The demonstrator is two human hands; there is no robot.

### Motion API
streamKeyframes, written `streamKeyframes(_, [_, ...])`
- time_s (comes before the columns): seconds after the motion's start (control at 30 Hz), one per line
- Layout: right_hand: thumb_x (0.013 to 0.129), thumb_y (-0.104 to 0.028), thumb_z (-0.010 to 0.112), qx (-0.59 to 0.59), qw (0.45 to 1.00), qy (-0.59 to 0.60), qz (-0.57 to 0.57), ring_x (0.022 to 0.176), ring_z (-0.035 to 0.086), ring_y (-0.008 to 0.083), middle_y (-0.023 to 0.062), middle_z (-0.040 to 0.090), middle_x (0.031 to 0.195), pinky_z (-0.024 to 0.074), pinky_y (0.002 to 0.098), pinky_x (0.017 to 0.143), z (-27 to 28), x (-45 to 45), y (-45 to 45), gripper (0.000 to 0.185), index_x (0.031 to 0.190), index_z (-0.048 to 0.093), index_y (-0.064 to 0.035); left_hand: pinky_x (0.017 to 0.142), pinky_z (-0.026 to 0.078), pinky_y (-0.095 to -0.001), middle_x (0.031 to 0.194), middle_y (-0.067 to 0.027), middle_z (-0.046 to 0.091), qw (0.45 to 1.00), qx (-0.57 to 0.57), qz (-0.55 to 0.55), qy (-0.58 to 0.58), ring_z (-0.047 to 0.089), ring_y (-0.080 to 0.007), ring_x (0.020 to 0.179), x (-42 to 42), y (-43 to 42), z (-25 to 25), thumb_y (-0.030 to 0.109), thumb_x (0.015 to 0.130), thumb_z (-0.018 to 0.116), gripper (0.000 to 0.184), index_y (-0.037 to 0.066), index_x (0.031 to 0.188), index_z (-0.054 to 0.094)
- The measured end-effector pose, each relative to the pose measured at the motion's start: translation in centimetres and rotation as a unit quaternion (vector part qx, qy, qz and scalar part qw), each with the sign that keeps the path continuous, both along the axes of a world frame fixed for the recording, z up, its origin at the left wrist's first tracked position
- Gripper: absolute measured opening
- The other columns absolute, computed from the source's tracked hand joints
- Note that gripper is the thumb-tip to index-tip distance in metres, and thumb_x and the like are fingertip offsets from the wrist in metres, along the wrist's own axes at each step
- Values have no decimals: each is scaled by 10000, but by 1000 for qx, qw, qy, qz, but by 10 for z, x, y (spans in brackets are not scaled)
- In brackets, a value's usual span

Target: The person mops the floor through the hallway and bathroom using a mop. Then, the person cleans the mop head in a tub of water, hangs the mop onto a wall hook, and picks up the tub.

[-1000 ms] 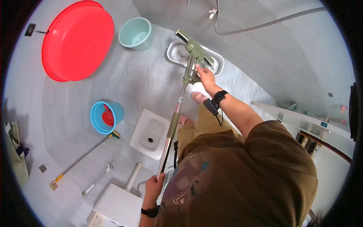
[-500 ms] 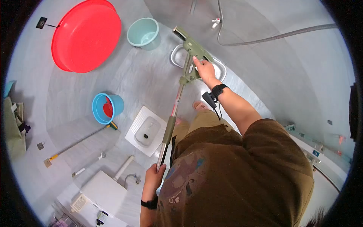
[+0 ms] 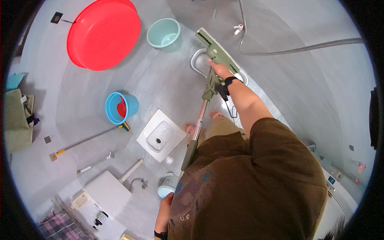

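Note:
A flat mop with a green head [image 3: 222, 59] and a long metal pole runs diagonally in front of my body. My right hand [image 3: 221, 71] is closed around the mop just behind its head, thumb toward the head. Low at my left side, my left hand [image 3: 165, 206] is closed at the pole's lower end, partly hidden by my brown shirt. The mop head is above a white-rimmed basin [image 3: 197, 64] on the floor, which it and my right arm partly cover. A squat toilet [image 3: 161, 136] lies in the floor to the left of the pole.
A red tub [image 3: 104, 35] hangs on the wall, with a pale green bucket [image 3: 164, 35] near it. A blue bucket [image 3: 132, 107] holds a red scoop. A long-handled brush [image 3: 90, 137] leans by the wall. A grey hose [image 3: 304, 48] crosses the right wall.
The mop head has turned, and its pale underside edge now shows. My left hand has drawn lower, closer to my side. The whole view has shifted slightly, showing both my feet.

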State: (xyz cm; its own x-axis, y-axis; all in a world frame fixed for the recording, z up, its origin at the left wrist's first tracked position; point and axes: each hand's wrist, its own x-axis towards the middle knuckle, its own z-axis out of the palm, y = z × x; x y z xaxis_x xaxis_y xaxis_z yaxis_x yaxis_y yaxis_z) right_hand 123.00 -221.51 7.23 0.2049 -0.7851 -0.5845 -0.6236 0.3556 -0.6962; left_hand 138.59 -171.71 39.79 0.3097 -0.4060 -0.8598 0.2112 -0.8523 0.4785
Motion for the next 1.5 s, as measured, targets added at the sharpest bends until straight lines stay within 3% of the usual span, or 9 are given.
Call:
streamKeyframes(0.07, [818,-728,377,5,999,-1,45,1042,556,413,273,598,1110,397,426,919,6,-5,1,850,1040,635,51,625,443,-294,692,-166,584,953,-55,-253,-158,555,-134,691,12,12,-29,243,878,599,279,-36,880,602])
streamKeyframes(0.17, [815,-668,434,-67,994,82,12,988,590,397,228,641,1010,447,440,869,14,-8,19,732,908,665,19,567,425,-320,610,-181,538,956,-16,-245,-161,550,-177,608,33,56,-119,369,875,602,424,-45,790,587])
streamKeyframes(0.5, [749,-595,622,-238,951,197,-27,914,597,379,226,623,923,467,456,791,36,8,87,652,897,598,39,452,390,-311,529,-54,528,973,105,-194,-71,500,-147,469,32,-38,-85,451,867,598,487,-5,698,572])
streamKeyframes(0.67, [723,-595,653,-202,965,167,15,927,571,385,239,606,932,451,446,823,65,20,136,688,923,576,59,436,395,-308,542,-56,549,972,69,-204,-98,509,-140,448,29,-45,-111,456,870,589,490,-2,695,580])
streamKeyframes(0.83, [739,-579,649,-206,963,177,-9,998,540,375,231,596,963,438,442,849,69,26,149,703,1000,573,69,642,445,-464,684,-259,596,939,77,-294,-163,597,-421,706,34,-30,-114,509,879,501,581,-46,732,591])
streamKeyframes(1.13, [844,-561,509,-227,956,182,-26,932,585,412,257,619,940,446,489,826,47,24,96,614,889,616,42,637,435,-471,712,-268,587,945,68,-276,-162,581,-437,717,38,15,-70,484,895,502,544,-37,755,572])
streamKeyframes(1.23, [908,-570,352,-235,942,238,0,940,601,411,256,635,956,449,493,841,37,43,83,664,879,655,20,628,434,-462,710,-259,588,953,84,-259,-133,580,-432,712,36,22,-54,474,899,510,525,-31,771,577])
streamKeyframes(1.33, [901,-585,350,-216,948,234,22,952,600,421,266,636,955,448,486,854,12,65,76,686,918,664,24,621,433,-449,706,-247,590,967,71,-208,-127,584,-414,698,33,51,-73,462,903,520,504,-27,802,595])
streamKeyframes(1.5, [822,-701,421,-75,964,131,218,1023,575,414,312,610,984,418,432,926,-26,110,66,824,1031,615,72,601,432,-328,650,-122,570,998,-12,-65,-20,530,-153,633,42,127,-86,378,909,567,415,-30,853,619])
